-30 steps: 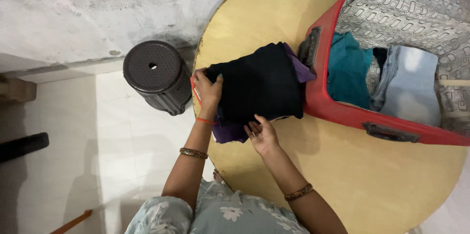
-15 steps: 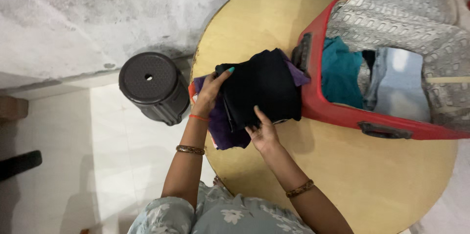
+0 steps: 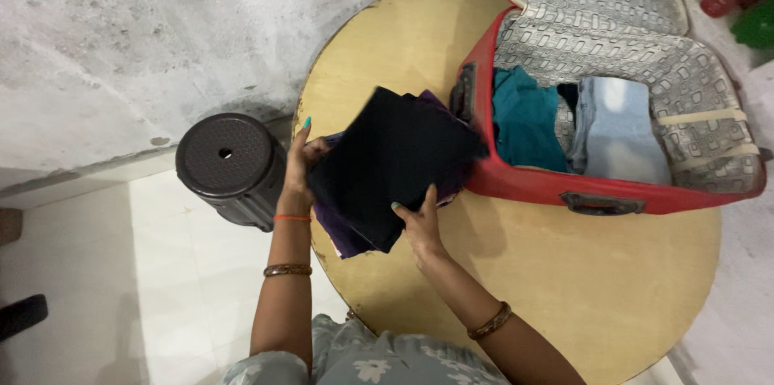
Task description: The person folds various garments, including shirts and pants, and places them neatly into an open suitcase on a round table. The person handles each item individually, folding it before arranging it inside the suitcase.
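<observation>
LEFT: left hand [image 3: 300,161] grips far edge of folded black garment [image 3: 387,163]; RIGHT: right hand [image 3: 418,224] grips its near edge | POSITION: garment held tilted over purple cloth [image 3: 343,232] on round desk [image 3: 564,272]; beside open red suitcase [image 3: 524,183] | NEARBY: dark stool [image 3: 230,163] on floor

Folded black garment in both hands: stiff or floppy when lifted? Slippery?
Probably floppy: the black garment is folded cloth, held flat by the left hand and right hand at opposite edges. Likely light. It may slide off the purple cloth beneath, whose edge already hangs out.
</observation>
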